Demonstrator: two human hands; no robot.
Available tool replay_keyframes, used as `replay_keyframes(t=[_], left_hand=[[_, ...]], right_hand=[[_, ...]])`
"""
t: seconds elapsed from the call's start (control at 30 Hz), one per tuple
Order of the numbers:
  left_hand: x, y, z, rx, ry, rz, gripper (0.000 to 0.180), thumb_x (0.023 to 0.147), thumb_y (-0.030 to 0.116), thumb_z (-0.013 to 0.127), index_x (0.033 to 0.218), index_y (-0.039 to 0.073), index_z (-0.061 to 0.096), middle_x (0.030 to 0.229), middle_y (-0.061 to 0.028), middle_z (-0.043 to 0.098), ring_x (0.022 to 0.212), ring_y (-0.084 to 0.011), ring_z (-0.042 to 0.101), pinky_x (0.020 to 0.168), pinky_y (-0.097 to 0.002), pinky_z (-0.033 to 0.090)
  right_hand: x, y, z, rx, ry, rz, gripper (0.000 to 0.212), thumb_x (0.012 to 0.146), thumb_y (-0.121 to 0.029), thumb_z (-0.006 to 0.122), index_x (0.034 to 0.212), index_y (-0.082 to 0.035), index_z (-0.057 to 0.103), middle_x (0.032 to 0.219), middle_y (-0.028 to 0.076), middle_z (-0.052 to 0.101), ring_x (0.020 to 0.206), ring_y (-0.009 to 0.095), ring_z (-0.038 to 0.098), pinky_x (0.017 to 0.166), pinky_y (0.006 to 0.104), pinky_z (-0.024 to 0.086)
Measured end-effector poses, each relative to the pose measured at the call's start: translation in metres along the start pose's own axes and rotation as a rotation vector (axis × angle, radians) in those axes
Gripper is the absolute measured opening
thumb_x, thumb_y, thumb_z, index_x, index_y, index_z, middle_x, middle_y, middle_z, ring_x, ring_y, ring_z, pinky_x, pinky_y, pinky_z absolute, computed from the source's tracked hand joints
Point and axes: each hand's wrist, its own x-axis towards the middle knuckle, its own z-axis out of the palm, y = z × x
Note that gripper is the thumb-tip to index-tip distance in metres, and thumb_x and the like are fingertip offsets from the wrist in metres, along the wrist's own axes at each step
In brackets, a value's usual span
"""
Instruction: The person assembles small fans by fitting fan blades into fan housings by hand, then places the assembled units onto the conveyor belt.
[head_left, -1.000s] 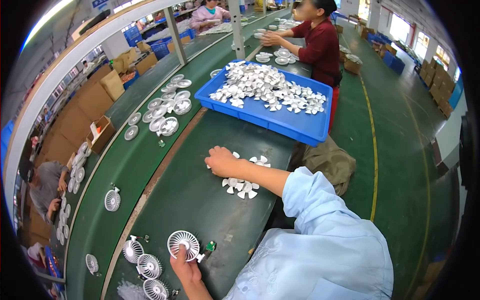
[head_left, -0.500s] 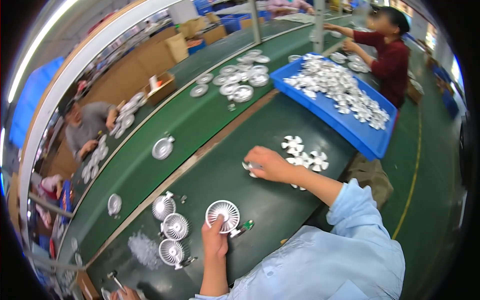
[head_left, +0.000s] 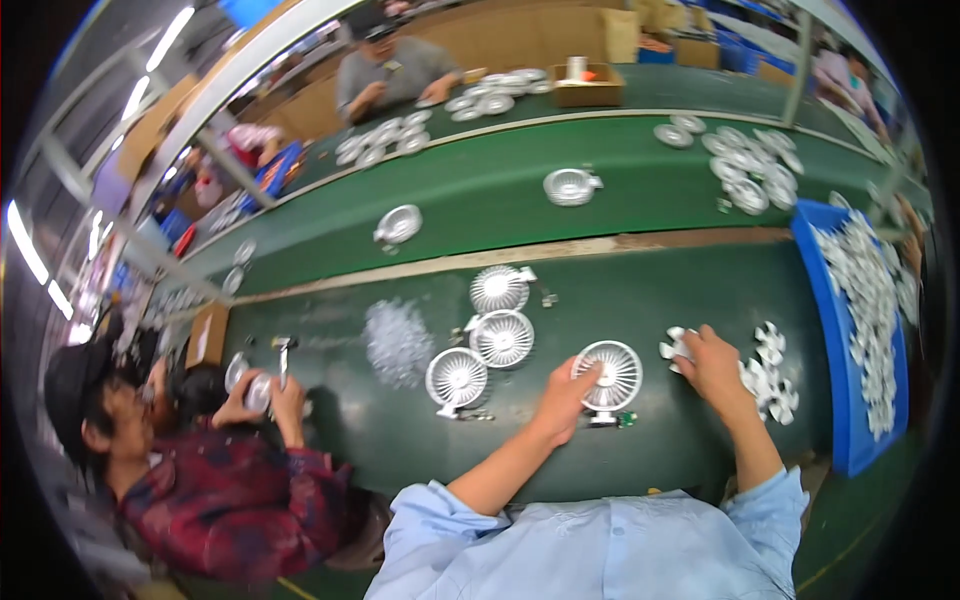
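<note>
My left hand (head_left: pixel 562 402) grips the rim of a round white fan housing (head_left: pixel 618 372) with radial slats, thumb on top. A small green circuit board (head_left: pixel 626 420) sticks out at the housing's lower edge. To the right, my right hand (head_left: pixel 714 368) pinches a white fan blade (head_left: pixel 672 346) a short way from the housing, not touching it. Several loose fan blades (head_left: pixel 768 385) lie just right of that hand. Left of my left hand rest 3 more fan housings, the nearest one (head_left: pixel 503 338) with its slats facing up.
A blue tray (head_left: pixel 842 400) heaped with fan blades stands at the right. Small clear pieces (head_left: pixel 397 342) lie in a pile left of the housings. A co-worker (head_left: pixel 230 490) at my left holds a hammer (head_left: pixel 284 358). Beyond runs a green conveyor (head_left: pixel 480 215) carrying housings.
The view has swung left, bringing the neighbouring co-worker into sight. My right hand has come away from the loose blades toward the housing, with a blade in its fingers. My left hand keeps its hold.
</note>
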Motion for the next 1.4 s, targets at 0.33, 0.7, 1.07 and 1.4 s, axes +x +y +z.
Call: replay_keyframes(t=[0.33, 0.7, 1.07, 1.4], left_hand=[[-0.001, 0.001, 0.001, -0.074, -0.002, -0.011, 0.033, 0.1, 0.033, 0.054, 0.114, 0.004, 0.056, 0.099, -0.0032, 0.064, 0.087, -0.0079, 0.062, 0.072, -0.025, 0.052], [-0.006, 0.0, 0.007, 0.112, 0.014, 0.192, 0.031, 0.094, 0.015, 0.061, 0.119, -0.001, 0.055, 0.105, -0.0068, 0.064, 0.093, -0.0102, 0.06, 0.079, -0.027, 0.051], [-0.008, 0.009, 0.004, 0.359, -0.082, 0.235, 0.032, 0.089, 0.02, 0.067, 0.111, -0.002, 0.058, 0.099, -0.0081, 0.066, 0.088, -0.0099, 0.06, 0.076, -0.028, 0.051], [0.002, -0.002, -0.005, 0.531, 0.059, 0.327, 0.035, 0.09, 0.013, 0.064, 0.12, -0.001, 0.056, 0.104, -0.0103, 0.065, 0.093, -0.0165, 0.062, 0.083, -0.0304, 0.051]], right_hand=[[-0.011, -0.097, -0.027, 0.273, 0.082, -0.274, 0.037, 0.07, -0.007, 0.077, 0.104, -0.003, 0.061, 0.087, 0.011, 0.055, 0.076, 0.03, 0.06, 0.061, 0.0408, 0.049], [-0.001, -0.107, 0.012, 0.293, 0.118, -0.341, 0.042, 0.072, -0.008, 0.075, 0.111, -0.002, 0.059, 0.096, 0.012, 0.056, 0.083, 0.032, 0.06, 0.064, 0.0393, 0.049], [0.008, -0.08, 0.001, 1.011, -0.27, 0.124, 0.029, 0.074, -0.011, 0.074, 0.096, 0.004, 0.062, 0.08, 0.004, 0.063, 0.073, 0.007, 0.055, 0.065, 0.0248, 0.047], [0.028, -0.059, 0.012, 0.824, -0.387, 0.059, 0.032, 0.074, -0.021, 0.078, 0.09, 0.002, 0.063, 0.074, 0.006, 0.062, 0.067, 0.012, 0.056, 0.059, 0.0282, 0.046]])
